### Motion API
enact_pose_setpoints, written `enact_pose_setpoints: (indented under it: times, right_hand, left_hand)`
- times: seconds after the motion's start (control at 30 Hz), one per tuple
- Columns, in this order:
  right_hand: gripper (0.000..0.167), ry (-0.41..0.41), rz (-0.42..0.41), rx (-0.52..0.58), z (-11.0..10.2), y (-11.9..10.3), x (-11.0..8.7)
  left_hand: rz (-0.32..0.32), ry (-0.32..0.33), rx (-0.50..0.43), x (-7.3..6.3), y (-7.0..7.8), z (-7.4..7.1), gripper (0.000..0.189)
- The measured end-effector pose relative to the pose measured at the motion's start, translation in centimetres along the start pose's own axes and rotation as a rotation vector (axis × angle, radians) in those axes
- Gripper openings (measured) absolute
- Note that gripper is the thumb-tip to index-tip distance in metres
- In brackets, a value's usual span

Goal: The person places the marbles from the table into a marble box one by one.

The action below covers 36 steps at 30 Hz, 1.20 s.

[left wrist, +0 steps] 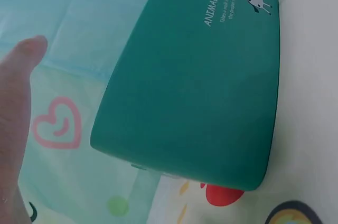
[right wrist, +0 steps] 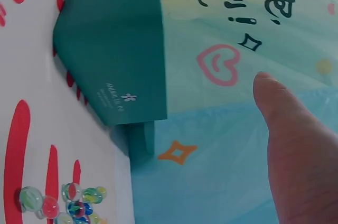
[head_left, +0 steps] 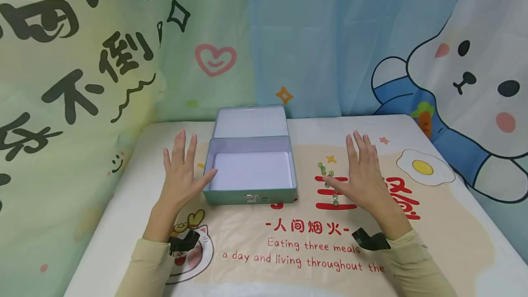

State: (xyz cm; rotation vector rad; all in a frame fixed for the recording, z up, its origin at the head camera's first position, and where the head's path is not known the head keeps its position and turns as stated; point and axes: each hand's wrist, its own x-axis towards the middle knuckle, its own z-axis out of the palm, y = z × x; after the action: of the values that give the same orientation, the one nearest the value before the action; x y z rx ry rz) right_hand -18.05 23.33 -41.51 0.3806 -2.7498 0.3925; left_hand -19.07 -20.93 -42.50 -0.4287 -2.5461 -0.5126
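Tin box (head_left: pixel 250 168) sits open on the table (head_left: pixel 445 223) between my two hands, lid tipped back, its white inside bare as far as I can see. My left hand (head_left: pixel 181 171) lies flat with fingers spread, thumb tip at the box's near left corner. My right hand (head_left: pixel 363 173) is spread too, palm down, holding nothing. Just left of it lies a small cluster of glass marbles (head_left: pixel 327 182), loose on the printed cloth (head_left: pixel 297 246). I judge the work barely begun: box opened, no marble inside yet.
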Motion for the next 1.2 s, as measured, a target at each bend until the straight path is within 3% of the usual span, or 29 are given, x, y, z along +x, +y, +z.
enact_pose_setpoints:
  times: [0.2, 0.37, 0.57, 0.7, 0.83, 1.07, 1.2]
  right_hand:
    - [0.118, 0.022, -0.005, 0.033, -0.6, 0.1, 0.0]
    - [0.116, 0.020, 0.007, 0.051, -0.5, 0.7, 0.4]
    - [0.113, 0.031, 0.011, 0.038, -0.6, 1.2, 1.6]
    - [0.111, 0.072, -0.019, 0.051, -0.9, 1.3, 3.0]
    - [0.108, 0.070, 0.004, 0.071, -1.0, 1.4, 4.1]
    - [0.103, 0.006, 0.058, 0.088, -0.4, 2.3, 4.7]
    - [0.100, -0.016, 0.088, 0.090, 0.3, 3.3, 4.4]
  left_hand:
    - [0.000, -0.077, -0.053, -0.2, -0.8, 0.4, 0.105]
    - [0.014, -0.095, -0.115, -0.5, -1.2, 2.1, 0.108]
    - [0.052, -0.064, -0.240, -0.6, -1.7, 3.6, 0.110]
    - [0.096, -0.001, -0.323, -1.0, -2.4, 4.2, 0.112]
    - [0.123, 0.048, -0.405, -1.6, -3.0, 5.0, 0.116]
    - [-0.036, 0.051, -0.563, -2.6, -2.8, 5.6, 0.123]
    - [-0.017, 0.076, -0.581, -3.0, -2.7, 5.9, 0.124]
